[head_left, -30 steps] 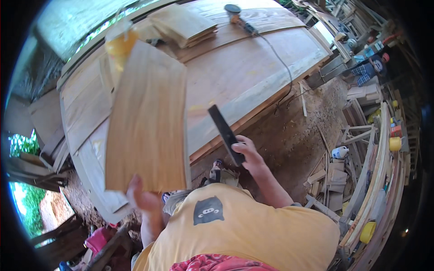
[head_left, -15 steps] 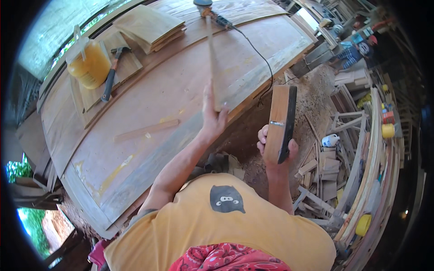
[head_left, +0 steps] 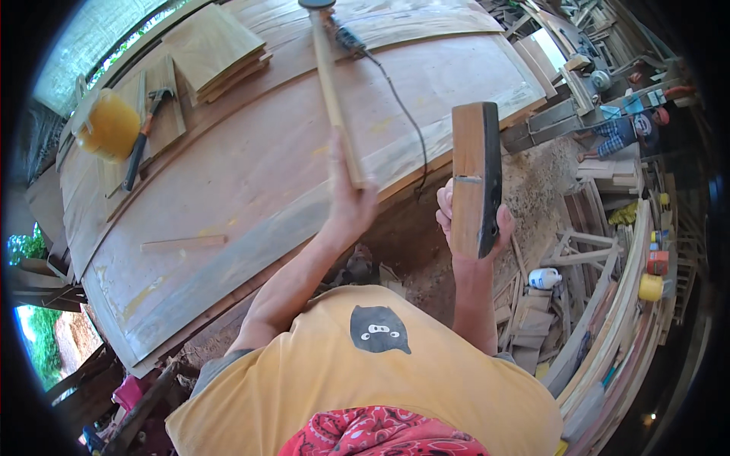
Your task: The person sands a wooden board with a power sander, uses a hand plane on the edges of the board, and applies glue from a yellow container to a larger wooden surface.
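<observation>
My left hand point(head_left: 351, 199) is shut on the near end of a thin wooden board point(head_left: 328, 83). The board shows edge-on and reaches away over the workbench point(head_left: 251, 175). My right hand point(head_left: 473, 226) grips a long wooden hand plane point(head_left: 475, 171), held upright beyond the bench's front edge, over the sawdust-covered ground. The two hands are about a hand's width apart.
On the bench lie a stack of thin boards point(head_left: 217, 49), a yellow jug point(head_left: 110, 125), a hammer point(head_left: 144, 137), a corded power tool point(head_left: 346, 38) and a loose wood strip point(head_left: 182, 243). Timber piles point(head_left: 608, 304) and a white bottle point(head_left: 544, 277) crowd the right. Another person point(head_left: 631, 129) is far right.
The board went from face-on in front of me to edge-on over the bench. My right hand lifted the plane and stood it upright, nearer the left hand.
</observation>
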Motion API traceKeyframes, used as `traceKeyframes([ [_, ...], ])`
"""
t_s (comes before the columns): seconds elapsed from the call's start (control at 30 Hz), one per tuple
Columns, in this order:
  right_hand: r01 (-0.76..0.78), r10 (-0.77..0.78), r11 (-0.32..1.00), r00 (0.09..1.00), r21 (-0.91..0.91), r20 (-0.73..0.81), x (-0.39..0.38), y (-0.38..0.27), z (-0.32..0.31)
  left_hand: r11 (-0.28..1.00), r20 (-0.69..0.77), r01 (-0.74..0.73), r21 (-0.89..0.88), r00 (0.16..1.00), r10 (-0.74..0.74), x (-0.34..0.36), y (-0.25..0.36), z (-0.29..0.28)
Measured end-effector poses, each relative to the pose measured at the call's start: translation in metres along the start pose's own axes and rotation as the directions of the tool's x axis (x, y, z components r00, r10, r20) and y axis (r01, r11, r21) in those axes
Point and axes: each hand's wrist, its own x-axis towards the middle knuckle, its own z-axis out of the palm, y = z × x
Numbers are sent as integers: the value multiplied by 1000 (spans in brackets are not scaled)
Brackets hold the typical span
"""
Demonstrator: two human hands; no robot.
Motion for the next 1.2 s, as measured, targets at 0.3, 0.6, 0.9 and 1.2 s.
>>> traceKeyframes([
  [0.3,122,-134,981,988,149,71,53,-82,-91,968,-325,166,-188,920,-221,84,62,19],
  [0.6,234,-275,957,921,-171,-275,31,-102,-109,639,-146,223,-736,870,-471,184,27,157],
  [0.9,-67,-143,849,925,-524,-351,80,-159,-123,992,-27,-34,-122,999,31,103,-41,294],
  [1.2,-153,-5,281,987,-947,-161,205,-219,-168,-128,475,457,-880,853,-219,110,-84,447],
])
